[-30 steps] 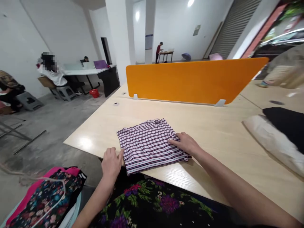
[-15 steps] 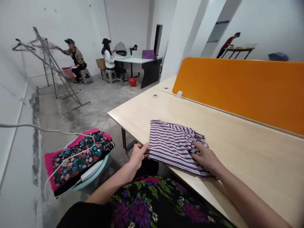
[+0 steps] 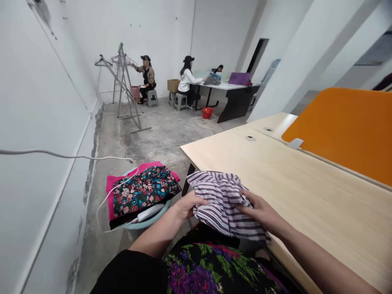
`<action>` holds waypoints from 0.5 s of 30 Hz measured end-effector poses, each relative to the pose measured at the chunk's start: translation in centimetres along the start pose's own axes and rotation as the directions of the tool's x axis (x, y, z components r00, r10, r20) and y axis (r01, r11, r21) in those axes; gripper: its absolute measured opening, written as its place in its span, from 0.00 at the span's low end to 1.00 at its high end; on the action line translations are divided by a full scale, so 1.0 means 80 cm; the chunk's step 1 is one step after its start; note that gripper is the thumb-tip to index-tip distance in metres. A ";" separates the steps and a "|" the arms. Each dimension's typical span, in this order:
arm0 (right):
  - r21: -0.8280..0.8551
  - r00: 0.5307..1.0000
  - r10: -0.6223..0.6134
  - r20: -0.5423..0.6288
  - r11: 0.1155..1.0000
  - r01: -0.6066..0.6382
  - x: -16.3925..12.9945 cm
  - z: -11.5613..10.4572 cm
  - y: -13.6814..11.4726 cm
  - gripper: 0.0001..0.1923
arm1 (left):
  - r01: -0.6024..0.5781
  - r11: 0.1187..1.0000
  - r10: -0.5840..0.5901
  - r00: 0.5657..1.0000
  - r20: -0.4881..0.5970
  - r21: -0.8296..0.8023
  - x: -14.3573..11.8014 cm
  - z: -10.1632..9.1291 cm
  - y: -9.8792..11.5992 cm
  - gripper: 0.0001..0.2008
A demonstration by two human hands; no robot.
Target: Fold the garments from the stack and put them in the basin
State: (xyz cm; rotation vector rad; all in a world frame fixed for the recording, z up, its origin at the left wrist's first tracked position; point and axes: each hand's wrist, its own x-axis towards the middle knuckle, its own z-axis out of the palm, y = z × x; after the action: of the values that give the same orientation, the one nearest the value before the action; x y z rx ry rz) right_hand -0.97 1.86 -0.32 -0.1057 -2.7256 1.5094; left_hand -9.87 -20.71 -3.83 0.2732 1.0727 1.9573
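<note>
A folded purple-and-white striped garment (image 3: pixel 223 200) hangs off the near edge of the wooden table (image 3: pixel 306 188), held between both hands. My left hand (image 3: pixel 185 206) grips its left side from underneath. My right hand (image 3: pixel 260 210) presses on its right side from above. To the left, on the floor, a light blue basin (image 3: pixel 150 220) holds a stack of folded clothes, with a floral garment (image 3: pixel 142 190) on top of a pink one. A white cable (image 3: pixel 116 192) and a white device lie across that stack.
An orange divider panel (image 3: pixel 346 130) stands along the table's far side. A white wall runs close on the left. Across the concrete floor stand a metal clothes rack (image 3: pixel 124 83), a desk, stools and a red bucket (image 3: pixel 207 112), with three people seated there.
Both hands have lifted the striped garment off the table top and drawn it left, past the table's edge toward the basin. My view has turned to the left.
</note>
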 end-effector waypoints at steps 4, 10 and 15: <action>0.308 0.993 -0.073 0.088 0.951 0.042 0.084 0.044 -0.062 0.18 | -0.195 0.975 0.215 0.951 -0.220 0.110 -0.035 -0.060 0.068 0.32; 0.460 0.955 -0.272 0.114 0.867 0.192 0.196 0.137 -0.112 0.22 | -0.266 0.881 0.442 0.759 -0.478 0.392 -0.121 -0.154 0.147 0.30; 0.043 0.948 -0.241 0.209 0.971 0.237 0.230 0.194 -0.083 0.33 | 0.275 0.675 0.468 0.558 -0.685 0.685 -0.183 -0.240 0.117 0.21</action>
State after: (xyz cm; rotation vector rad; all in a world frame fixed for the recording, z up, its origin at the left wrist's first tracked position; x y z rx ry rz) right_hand -20.50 -13.43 -3.15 0.3961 -2.7539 1.5546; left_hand -16.98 -45.57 -5.34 -0.2475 2.5814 1.5987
